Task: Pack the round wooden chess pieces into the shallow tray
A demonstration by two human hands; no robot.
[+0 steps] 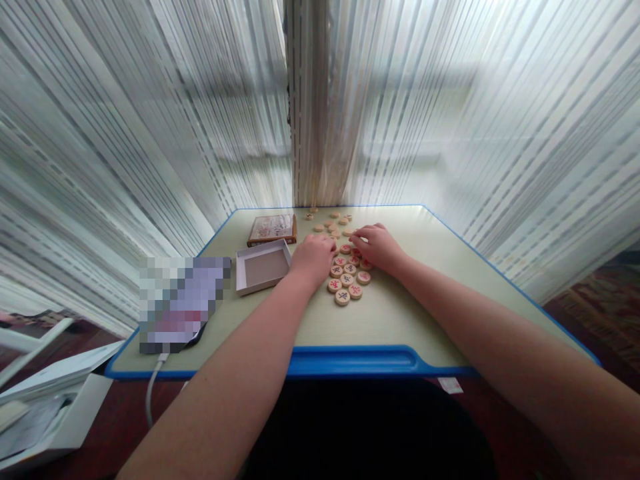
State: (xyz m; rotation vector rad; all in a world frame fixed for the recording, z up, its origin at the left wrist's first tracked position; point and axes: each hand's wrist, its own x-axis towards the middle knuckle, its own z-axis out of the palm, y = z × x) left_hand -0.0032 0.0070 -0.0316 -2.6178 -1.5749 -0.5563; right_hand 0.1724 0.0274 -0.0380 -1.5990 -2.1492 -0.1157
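Note:
Round wooden Chinese chess pieces (347, 280) with red and black characters lie in a loose cluster, face up, on the pale table (425, 313). My left hand (314, 259) rests at the cluster's left side with its fingers curled in. Whatever those fingers hold, if anything, is hidden. Opposite, at the upper right of the cluster, my right hand (379, 247) has bent fingers spread apart, the tips close to or touching pieces. Farther back, more pieces (331, 227) are scattered near the far edge, their faces hard to read.
Left of my left hand sits a shallow open white box (263, 267). Behind it lies a brown patterned box lid (273, 229). A blurred phone (187, 307) with a white cable (153, 387) is at the left edge. A blue tray groove (355, 361) lines the front; curtains (320, 100) hang behind.

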